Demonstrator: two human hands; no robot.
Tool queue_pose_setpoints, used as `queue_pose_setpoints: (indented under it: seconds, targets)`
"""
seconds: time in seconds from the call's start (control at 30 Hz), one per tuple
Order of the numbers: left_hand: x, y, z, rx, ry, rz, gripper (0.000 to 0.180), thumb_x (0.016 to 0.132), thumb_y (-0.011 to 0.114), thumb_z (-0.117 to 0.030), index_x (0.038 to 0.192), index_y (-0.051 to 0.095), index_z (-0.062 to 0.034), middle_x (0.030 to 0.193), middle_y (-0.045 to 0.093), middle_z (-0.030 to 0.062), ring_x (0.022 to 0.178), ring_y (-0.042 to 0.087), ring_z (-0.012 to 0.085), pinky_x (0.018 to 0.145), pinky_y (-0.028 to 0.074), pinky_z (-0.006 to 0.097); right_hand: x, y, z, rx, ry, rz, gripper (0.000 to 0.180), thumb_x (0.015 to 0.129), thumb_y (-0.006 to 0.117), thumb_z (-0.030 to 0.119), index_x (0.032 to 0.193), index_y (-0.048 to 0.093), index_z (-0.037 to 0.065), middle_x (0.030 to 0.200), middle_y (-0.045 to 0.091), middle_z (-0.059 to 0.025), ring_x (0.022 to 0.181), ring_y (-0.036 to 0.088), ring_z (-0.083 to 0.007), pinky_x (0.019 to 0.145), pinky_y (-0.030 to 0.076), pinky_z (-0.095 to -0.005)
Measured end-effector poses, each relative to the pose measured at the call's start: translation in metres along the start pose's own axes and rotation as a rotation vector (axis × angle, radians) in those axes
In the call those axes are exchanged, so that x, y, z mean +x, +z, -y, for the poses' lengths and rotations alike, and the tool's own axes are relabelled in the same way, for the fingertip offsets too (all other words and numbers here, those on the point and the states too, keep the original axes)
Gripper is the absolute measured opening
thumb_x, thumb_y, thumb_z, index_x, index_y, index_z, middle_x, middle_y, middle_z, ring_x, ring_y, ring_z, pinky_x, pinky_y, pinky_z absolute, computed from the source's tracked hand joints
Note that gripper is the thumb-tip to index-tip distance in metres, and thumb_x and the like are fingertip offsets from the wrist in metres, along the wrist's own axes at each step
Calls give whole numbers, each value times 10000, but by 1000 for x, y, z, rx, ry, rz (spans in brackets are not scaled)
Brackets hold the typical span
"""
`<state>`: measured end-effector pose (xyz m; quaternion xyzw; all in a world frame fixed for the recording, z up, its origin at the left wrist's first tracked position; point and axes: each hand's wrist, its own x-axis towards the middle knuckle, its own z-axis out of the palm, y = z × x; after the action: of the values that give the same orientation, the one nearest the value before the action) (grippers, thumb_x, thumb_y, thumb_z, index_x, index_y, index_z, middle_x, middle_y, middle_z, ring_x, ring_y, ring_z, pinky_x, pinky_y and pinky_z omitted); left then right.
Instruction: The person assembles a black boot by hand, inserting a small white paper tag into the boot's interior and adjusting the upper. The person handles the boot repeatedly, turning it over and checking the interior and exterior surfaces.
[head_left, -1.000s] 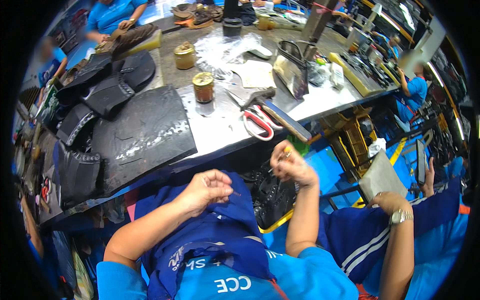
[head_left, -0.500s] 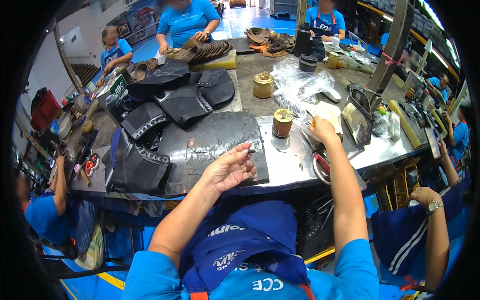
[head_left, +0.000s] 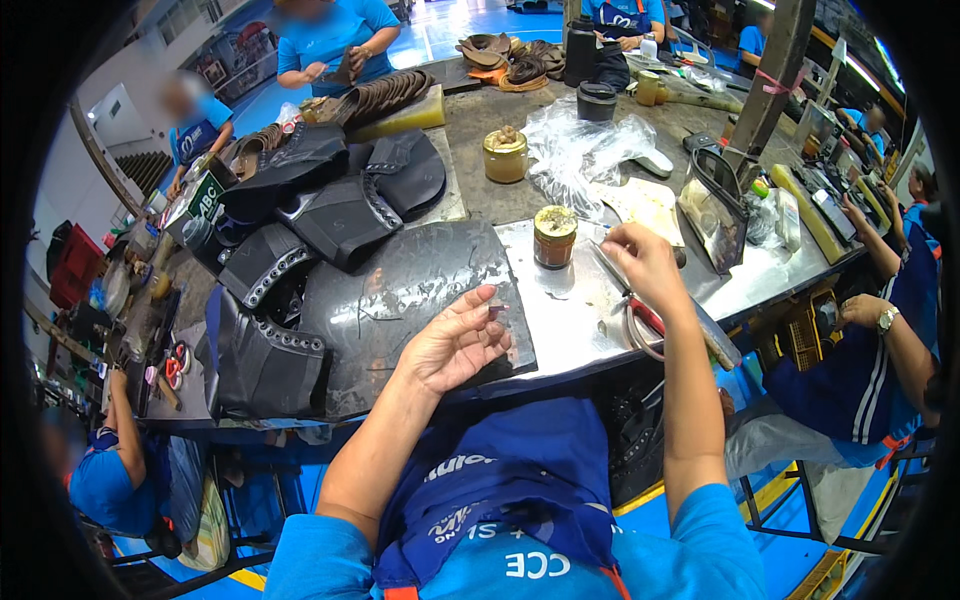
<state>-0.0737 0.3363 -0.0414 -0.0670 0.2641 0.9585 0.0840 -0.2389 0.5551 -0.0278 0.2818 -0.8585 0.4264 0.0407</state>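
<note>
My left hand lies palm up on the black work mat, fingers curled, pinching a small dark piece at its fingertips. My right hand is out over the metal tabletop, fingers closed around the top of a thin tool that slants down toward me. It sits just right of a small open glue jar. Red-handled scissors lie under my right wrist.
Black boot uppers are piled left of the mat, another at the near left edge. A second jar and a clear plastic bag lie farther back. A seated person's arm with a wristwatch is on my right; others work across the table.
Both hands rose from my lap to the table. My left hand turned palm up on the mat, and my right hand went to the spot beside the jar.
</note>
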Motion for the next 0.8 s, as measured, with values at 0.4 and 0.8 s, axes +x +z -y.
queue_pose_setpoints:
  seconds: [0.4,0.8]
  targets:
    - [-36,52,27,-121,-186,415,624,774,618,-95,1286,261,-89,863,564,82,788,554,177,771,440,366,-103,27,83,980,-428,-15,264,683,713,140,907,641,22,938,472,-74,775,478,-124,597,397,-211]
    - [-33,52,31,-69,-199,298,666,753,587,9,1306,225,-72,1093,511,124,964,538,192,791,460,302,-103,34,92,769,-570,-52,284,631,699,-4,910,653,33,914,517,-95,821,536,-185,690,445,-269]
